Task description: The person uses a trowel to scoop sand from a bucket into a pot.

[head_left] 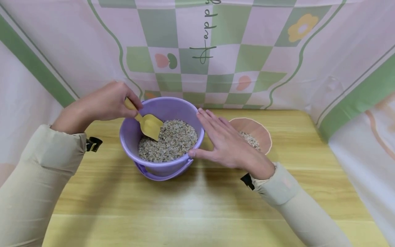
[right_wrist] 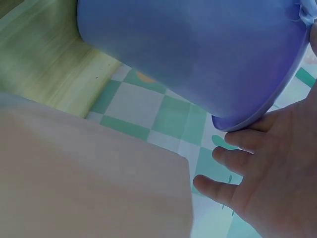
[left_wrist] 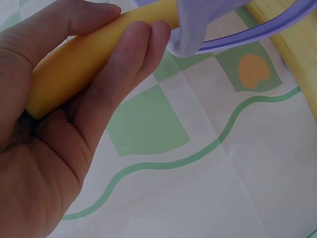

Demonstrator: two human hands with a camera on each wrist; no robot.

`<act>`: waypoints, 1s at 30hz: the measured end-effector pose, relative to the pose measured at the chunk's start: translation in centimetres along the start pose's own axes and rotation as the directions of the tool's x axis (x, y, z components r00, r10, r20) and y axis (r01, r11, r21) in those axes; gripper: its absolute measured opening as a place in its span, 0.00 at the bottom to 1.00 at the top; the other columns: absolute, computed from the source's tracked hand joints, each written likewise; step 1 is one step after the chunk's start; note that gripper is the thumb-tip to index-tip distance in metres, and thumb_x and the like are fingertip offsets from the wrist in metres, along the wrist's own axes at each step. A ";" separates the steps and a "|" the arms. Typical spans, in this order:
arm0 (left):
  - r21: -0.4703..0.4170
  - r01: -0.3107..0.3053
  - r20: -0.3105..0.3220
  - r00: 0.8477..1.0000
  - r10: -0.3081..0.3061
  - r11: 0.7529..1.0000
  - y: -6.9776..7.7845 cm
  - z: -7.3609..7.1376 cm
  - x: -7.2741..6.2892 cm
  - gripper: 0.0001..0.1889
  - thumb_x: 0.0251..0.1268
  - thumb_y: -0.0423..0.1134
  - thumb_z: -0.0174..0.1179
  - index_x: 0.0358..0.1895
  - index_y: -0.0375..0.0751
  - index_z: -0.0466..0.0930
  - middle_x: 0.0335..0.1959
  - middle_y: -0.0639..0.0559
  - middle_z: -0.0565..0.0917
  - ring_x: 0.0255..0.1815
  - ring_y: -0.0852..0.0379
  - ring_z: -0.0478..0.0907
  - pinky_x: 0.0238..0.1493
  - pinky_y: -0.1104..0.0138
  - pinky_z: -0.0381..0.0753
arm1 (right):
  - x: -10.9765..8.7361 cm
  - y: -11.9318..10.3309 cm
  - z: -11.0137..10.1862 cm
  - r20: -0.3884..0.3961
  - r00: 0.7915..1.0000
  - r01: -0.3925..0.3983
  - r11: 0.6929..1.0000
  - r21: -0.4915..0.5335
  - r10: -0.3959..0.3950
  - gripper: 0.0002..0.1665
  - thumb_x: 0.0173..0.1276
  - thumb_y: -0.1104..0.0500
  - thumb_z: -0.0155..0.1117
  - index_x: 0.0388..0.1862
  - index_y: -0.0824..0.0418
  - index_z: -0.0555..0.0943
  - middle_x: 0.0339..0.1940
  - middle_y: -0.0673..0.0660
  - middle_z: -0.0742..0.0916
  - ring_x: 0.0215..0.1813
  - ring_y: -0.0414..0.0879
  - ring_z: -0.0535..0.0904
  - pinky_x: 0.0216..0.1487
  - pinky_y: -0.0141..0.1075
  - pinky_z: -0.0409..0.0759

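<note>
Scoop [head_left: 150, 126], yellow: recorded in the head view inside a purple bucket [head_left: 130, 137], blade slanted down, its tip touching the gravel [head_left: 174, 142] that is held there. Its handle [head_left: 131, 104] is gripped by the left hand [head_left: 109, 103], at the bucket's left rim. Right side of the rim is touched by the right hand [head_left: 229, 145]; nothing is gripped by it, the fingers being extended and the thumb spread apart on the rim. Bucket's carrying loop [head_left: 163, 178] is hung low on the near side. Beside the bucket, a pink bowl [head_left: 261, 132] is partly covered by the right hand; some gravel is seen in it. Both are stood on a wooden table [head_left: 197, 209], backed by a checked cloth [head_left: 228, 25]. In the left wrist view, the yellow handle is clasped between curled digits, its far end brought to the rim. In the right wrist view, straight, parted fingers are seen at the bucket's rim; the bowl's outer side is shown lower left, apart from them.
</note>
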State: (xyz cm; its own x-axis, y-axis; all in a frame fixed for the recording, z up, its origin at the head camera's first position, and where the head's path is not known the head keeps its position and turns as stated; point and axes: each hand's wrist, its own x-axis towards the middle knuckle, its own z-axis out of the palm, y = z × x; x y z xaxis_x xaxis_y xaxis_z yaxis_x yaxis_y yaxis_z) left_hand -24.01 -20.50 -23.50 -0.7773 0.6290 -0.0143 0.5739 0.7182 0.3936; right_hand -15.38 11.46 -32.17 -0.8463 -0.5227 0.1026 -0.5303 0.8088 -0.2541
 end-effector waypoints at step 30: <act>-0.038 0.078 0.061 0.995 -0.076 0.996 0.0 0.8 -0.1 0.09 0.54 0.28 0.71 0.39 0.38 0.90 0.43 0.42 0.88 0.45 0.49 0.84 0.42 0.58 0.86 | -0.2 -0.1 0.1 -0.005 1.000 0.030 0.999 0.042 -0.030 0.63 0.65 0.21 0.47 0.82 0.55 0.37 0.82 0.51 0.40 0.82 0.50 0.42 0.79 0.54 0.49</act>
State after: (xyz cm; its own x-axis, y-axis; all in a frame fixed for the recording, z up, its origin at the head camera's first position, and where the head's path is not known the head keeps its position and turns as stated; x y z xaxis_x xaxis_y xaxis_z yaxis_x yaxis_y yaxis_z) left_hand -23.70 -20.34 -24.24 -0.8013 0.5898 -0.0999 0.5013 0.7533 0.4257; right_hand -15.22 11.48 -32.25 -0.8304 -0.5451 0.1149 -0.5528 0.7808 -0.2910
